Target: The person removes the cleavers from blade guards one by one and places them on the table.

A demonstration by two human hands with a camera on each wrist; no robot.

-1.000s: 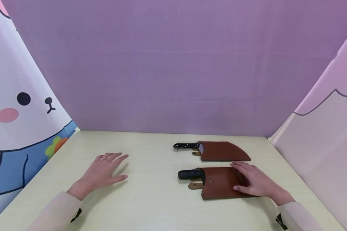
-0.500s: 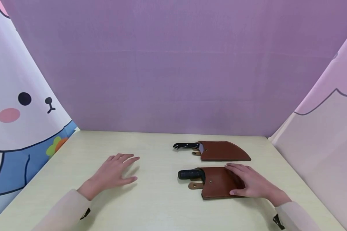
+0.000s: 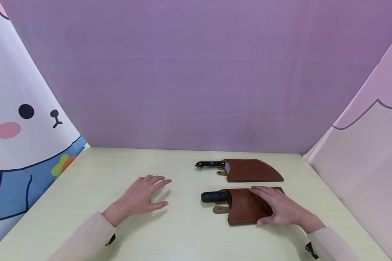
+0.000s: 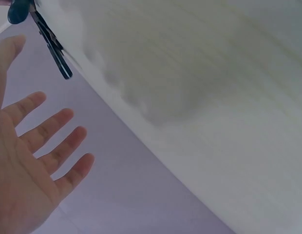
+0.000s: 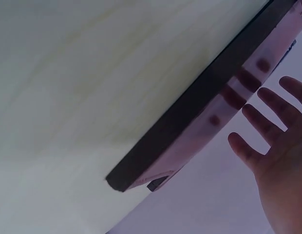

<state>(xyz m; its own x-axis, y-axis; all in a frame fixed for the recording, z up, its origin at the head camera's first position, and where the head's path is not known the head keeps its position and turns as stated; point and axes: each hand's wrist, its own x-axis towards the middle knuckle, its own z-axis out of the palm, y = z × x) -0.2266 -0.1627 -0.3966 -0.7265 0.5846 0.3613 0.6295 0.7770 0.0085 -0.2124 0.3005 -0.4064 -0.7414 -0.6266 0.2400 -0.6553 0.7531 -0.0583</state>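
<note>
Left grip (image 3: 139, 196) over table (image 3: 176, 232), purple backdrop (image 3: 196, 76)

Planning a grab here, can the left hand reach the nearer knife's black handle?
Probably yes: only tabletop shows between the empty left hand and the black handle, while the right hand is over the brown sheath.

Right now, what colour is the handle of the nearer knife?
The handle is black; it shows best in the head view.
</note>
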